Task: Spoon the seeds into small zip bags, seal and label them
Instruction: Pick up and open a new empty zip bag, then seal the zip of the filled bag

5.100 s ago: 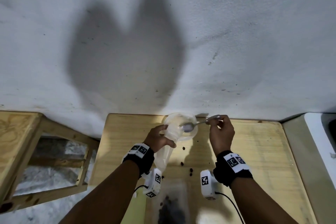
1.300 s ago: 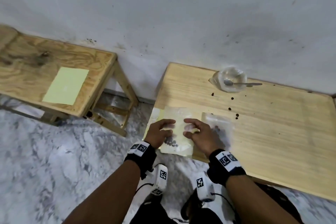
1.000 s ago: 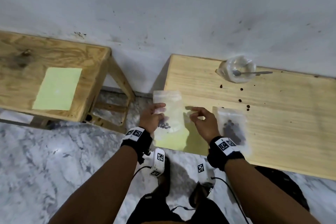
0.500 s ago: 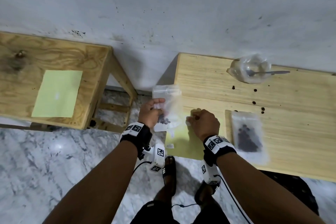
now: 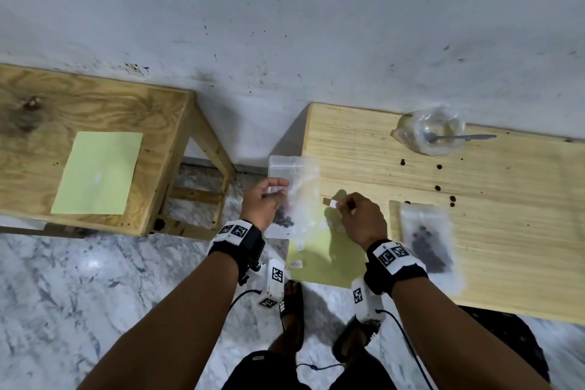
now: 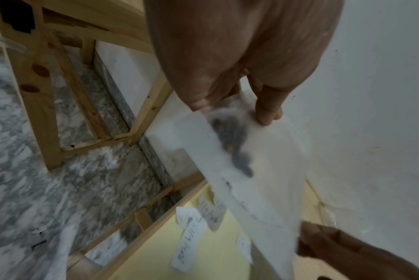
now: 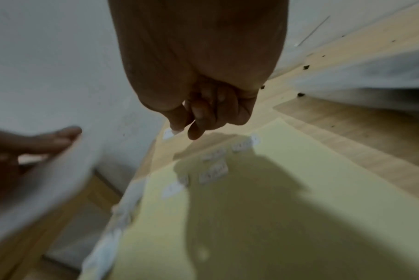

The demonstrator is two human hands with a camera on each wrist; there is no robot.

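My left hand point(image 5: 262, 203) grips a small clear zip bag point(image 5: 292, 180) with dark seeds in its lower part, held upright off the table's left edge; the bag point(image 6: 249, 166) also shows in the left wrist view. My right hand point(image 5: 354, 215) pinches a small white label point(image 5: 332, 203) between thumb and finger, just right of the bag. In the right wrist view the label point(image 7: 168, 134) sits at my fingertips point(image 7: 194, 132). Below lies a yellow sheet point(image 5: 329, 256) with several white labels point(image 7: 214, 171) on it. A second seed bag point(image 5: 427, 237) lies flat on the table.
A clear bowl point(image 5: 432, 133) with a metal spoon point(image 5: 462, 138) stands at the table's far side, with loose seeds point(image 5: 438, 188) scattered near it. A wooden bench point(image 5: 95, 111) on the left carries another yellow sheet point(image 5: 99, 172). Marble floor and my feet lie below.
The spoon went from my right hand into the bowl. My left hand has lifted the seed bag off the table, and my right hand has picked a label off the yellow sheet.
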